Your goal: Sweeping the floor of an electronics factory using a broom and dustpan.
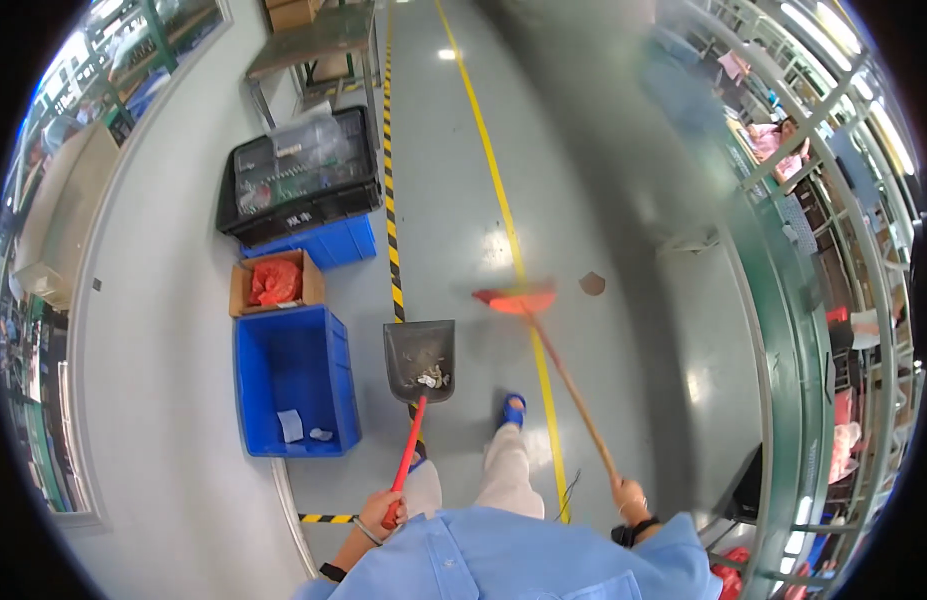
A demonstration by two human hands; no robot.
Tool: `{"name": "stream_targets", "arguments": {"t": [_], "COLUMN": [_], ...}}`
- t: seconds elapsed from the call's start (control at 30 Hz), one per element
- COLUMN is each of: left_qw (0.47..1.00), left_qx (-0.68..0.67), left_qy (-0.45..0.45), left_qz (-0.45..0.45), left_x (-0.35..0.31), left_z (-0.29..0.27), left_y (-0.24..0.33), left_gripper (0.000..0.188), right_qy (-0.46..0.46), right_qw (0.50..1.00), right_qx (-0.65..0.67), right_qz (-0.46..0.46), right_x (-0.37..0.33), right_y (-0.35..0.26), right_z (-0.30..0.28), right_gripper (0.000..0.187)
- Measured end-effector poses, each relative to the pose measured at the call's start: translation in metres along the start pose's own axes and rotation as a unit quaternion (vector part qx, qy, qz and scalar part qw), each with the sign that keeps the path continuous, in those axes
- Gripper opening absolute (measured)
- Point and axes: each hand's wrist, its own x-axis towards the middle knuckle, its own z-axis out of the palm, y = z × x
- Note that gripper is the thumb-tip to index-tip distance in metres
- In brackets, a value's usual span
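My left hand (pixel 381 512) is closed round the red handle of a dustpan (pixel 411 345). The grey pan rests near the striped floor tape, with a small heap of debris (pixel 433 377) inside by the handle end. In my right hand (pixel 629 498) is the wooden handle of a broom (pixel 568 385). Its red head (pixel 518 298) is blurred and lies over the yellow floor line, ahead and to the right of the pan. A brown patch or flat piece (pixel 592 283) is on the floor right of the broom head; I cannot tell which.
Along the left wall stand a blue bin (pixel 348 400) with white scraps, a cardboard box (pixel 313 280) holding a red bag, and a black crate (pixel 358 195) on a blue one. Beyond is a table (pixel 313 45). Green workbench framing (pixel 793 330) runs along the right.
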Motion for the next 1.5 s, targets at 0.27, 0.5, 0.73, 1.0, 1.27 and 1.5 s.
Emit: {"name": "stream_targets", "arguments": {"t": [0.27, 0.5, 0.73, 1.0, 1.27, 1.5], "left_qw": [0.963, 0.957, 0.966, 0.969, 0.963, 0.958], "left_qx": [0.233, 0.205, 0.178, 0.199, 0.252, 0.260], "left_qy": [0.036, 0.036, 0.054, 0.068, 0.080, 0.119], "left_qz": [0.131, 0.201, 0.181, 0.132, 0.052, 0.011], "left_x": [-0.085, -0.097, -0.085, -0.084, -0.056, -0.054], "left_z": [-0.034, 0.008, 0.021, 0.007, 0.015, 0.018], "left_y": [-0.035, -0.073, -0.061, -0.008, 0.104, 0.128], "left_gripper": [0.016, 0.011, 0.016, 0.013, 0.010, 0.007], "right_qy": [-0.093, -0.201, -0.267, -0.237, -0.134, -0.070], "right_qw": [0.992, 0.964, 0.933, 0.950, 0.972, 0.952], "right_qx": [0.065, 0.149, 0.119, 0.158, 0.191, 0.298], "right_qz": [0.047, 0.090, 0.209, 0.130, 0.012, -0.012], "right_x": [-0.238, -0.394, -0.483, -0.358, -0.032, 0.146], "right_y": [0.180, 0.318, 0.319, 0.170, -0.137, -0.347], "right_z": [0.176, 0.293, 0.355, 0.321, 0.279, 0.082], "right_gripper": [0.058, 0.052, 0.051, 0.055, 0.047, 0.053]}}
